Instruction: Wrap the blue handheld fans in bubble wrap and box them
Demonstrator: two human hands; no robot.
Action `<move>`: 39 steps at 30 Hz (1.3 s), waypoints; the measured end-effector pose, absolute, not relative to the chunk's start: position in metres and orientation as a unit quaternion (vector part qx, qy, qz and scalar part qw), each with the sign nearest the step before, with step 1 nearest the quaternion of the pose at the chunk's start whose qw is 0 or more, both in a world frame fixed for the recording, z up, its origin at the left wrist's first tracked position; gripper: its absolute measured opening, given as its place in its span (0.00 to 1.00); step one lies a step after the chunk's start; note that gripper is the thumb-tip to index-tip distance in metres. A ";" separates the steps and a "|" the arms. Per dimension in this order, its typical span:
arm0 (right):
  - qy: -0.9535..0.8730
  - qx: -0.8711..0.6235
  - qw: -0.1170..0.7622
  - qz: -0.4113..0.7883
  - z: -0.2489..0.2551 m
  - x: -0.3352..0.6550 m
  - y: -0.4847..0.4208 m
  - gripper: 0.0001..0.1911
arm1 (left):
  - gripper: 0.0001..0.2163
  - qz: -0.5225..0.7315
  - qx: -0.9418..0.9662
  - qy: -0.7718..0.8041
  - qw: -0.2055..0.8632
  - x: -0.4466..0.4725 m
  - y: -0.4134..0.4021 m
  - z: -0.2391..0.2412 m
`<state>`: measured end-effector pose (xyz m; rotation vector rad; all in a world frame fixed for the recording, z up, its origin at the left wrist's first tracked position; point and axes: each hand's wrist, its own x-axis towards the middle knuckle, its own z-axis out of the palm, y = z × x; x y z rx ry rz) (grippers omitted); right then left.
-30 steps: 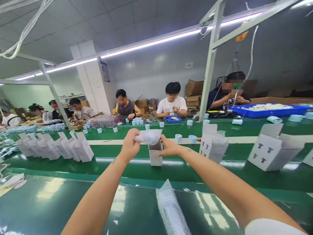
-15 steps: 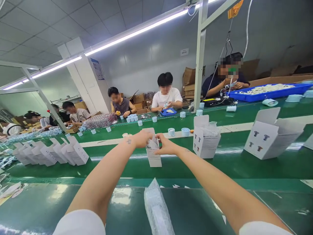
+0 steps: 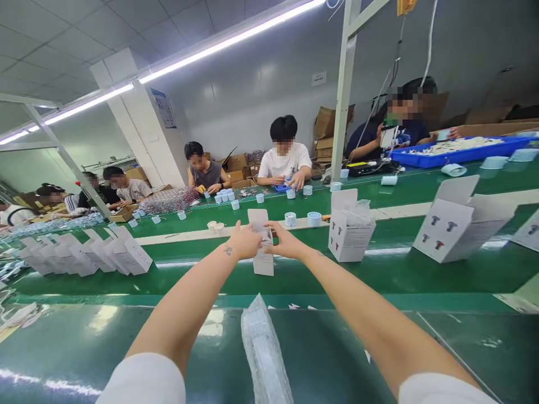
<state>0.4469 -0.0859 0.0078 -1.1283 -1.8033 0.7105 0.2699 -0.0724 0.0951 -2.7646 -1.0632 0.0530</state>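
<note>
- While a row of open white cartons (image 3: 84, 255) leans together at the far left of the green belt (image 3: 297, 286), flaps up, the action is mid-view!
- Next along, two cream round pieces (image 3: 215, 226) sit side by side on the pale strip (image 3: 193, 232).
- Then the left hand (image 3: 247, 242), thumb raised, right at the mouth of the small white box (image 3: 263, 265); its fingertips seem to dip inside, but they're covered, so I can't tell whether they're clamped on anything.
- That box stands upright on the belt, between the two hands, back flap standing tall.
- Nearer the camera, a long bubble-wrapped package (image 3: 266, 353) lies with its pointed end toward the box.
- And the right hand (image 3: 288, 242): thumb and fingers bent into a C, clamped on the box's right side.
- Just beyond it, two pale blue cups (image 3: 314, 219) on the strip.
- Further right, an open printed box (image 3: 349, 244) with clear plastic (image 3: 357, 214) poking out.
- Far right, a larger printed box (image 3: 440, 230) gapes, a blue tray (image 3: 423, 161) of white parts behind it.
</note>
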 end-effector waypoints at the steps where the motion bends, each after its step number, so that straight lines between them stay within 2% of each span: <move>1: -0.727 -0.455 0.433 0.277 0.009 0.447 -0.085 0.38 | 0.09 0.002 -0.929 -0.359 0.091 0.265 -0.079 0.098; 4: -0.735 -0.459 0.429 0.254 0.015 0.445 -0.080 0.32 | 0.13 -0.126 -0.926 -0.350 0.070 0.237 -0.121 0.103; 6: -0.738 -0.463 0.424 0.248 0.017 0.441 -0.075 0.31 | 0.12 -0.158 -0.948 -0.276 0.006 0.211 -0.166 0.097; 7: -0.738 -0.465 0.420 0.248 0.017 0.439 -0.072 0.31 | 0.14 -0.100 -0.975 -0.197 -0.032 0.198 -0.191 0.088; 8: -0.738 -0.468 0.416 0.251 0.016 0.436 -0.069 0.32 | 0.21 -0.034 -0.992 -0.118 -0.039 0.187 -0.214 0.076; 9: -0.738 -0.470 0.411 0.255 0.016 0.433 -0.066 0.33 | 0.27 -0.001 -0.998 -0.066 -0.011 0.178 -0.236 0.060; 10: -0.738 -0.472 0.405 0.261 0.015 0.431 -0.063 0.33 | 0.27 0.011 -0.999 -0.033 0.028 0.172 -0.253 0.042; 12: -0.738 -0.476 0.391 0.274 0.016 0.429 -0.058 0.35 | 0.20 0.002 -0.994 -0.022 0.107 0.169 -0.276 0.004; 15: -0.732 -0.493 0.372 0.287 0.025 0.431 -0.055 0.40 | 0.17 -0.019 -0.985 -0.024 0.168 0.182 -0.281 -0.034; 17: -0.724 -0.512 0.370 0.278 0.037 0.434 -0.061 0.46 | 0.13 0.003 -0.987 -0.008 0.162 0.194 -0.277 -0.039; 20: -0.718 -0.527 0.387 0.239 0.054 0.430 -0.092 0.53 | 0.04 0.033 -0.991 0.006 0.133 0.199 -0.270 -0.020; 22: -0.738 -0.502 0.387 0.231 0.060 0.422 -0.126 0.51 | 0.05 0.008 -0.994 -0.030 0.109 0.190 -0.261 0.003; 24: -0.799 -0.424 0.317 0.286 0.059 0.411 -0.162 0.46 | 0.10 -0.054 -0.989 -0.125 0.056 0.171 -0.249 0.027; 26: -0.839 -0.369 0.225 0.332 0.053 0.395 -0.191 0.54 | 0.14 -0.159 -0.957 -0.238 -0.032 0.149 -0.238 0.049; 28: -0.842 -0.344 0.207 0.361 0.046 0.367 -0.207 0.61 | 0.11 -0.282 -0.903 -0.302 -0.116 0.129 -0.231 0.066; 30: -0.828 -0.312 0.205 0.418 0.041 0.330 -0.213 0.50 | 0.07 -0.356 -0.865 -0.315 -0.160 0.113 -0.229 0.078; 32: -0.810 -0.288 0.209 0.466 0.038 0.290 -0.208 0.32 | 0.07 -0.363 -0.850 -0.342 -0.171 0.096 -0.225 0.085; 34: -0.791 -0.281 0.238 0.489 0.034 0.257 -0.196 0.22 | 0.08 -0.343 -0.831 -0.393 -0.191 0.071 -0.210 0.088; 37: -0.734 -0.288 0.311 0.531 0.026 0.224 -0.172 0.26 | 0.15 -0.373 -0.731 -0.537 -0.196 0.009 -0.158 0.088; 39: -0.671 -0.308 0.342 0.581 0.020 0.210 -0.155 0.29 | 0.16 -0.401 -0.621 -0.663 -0.117 -0.039 -0.113 0.085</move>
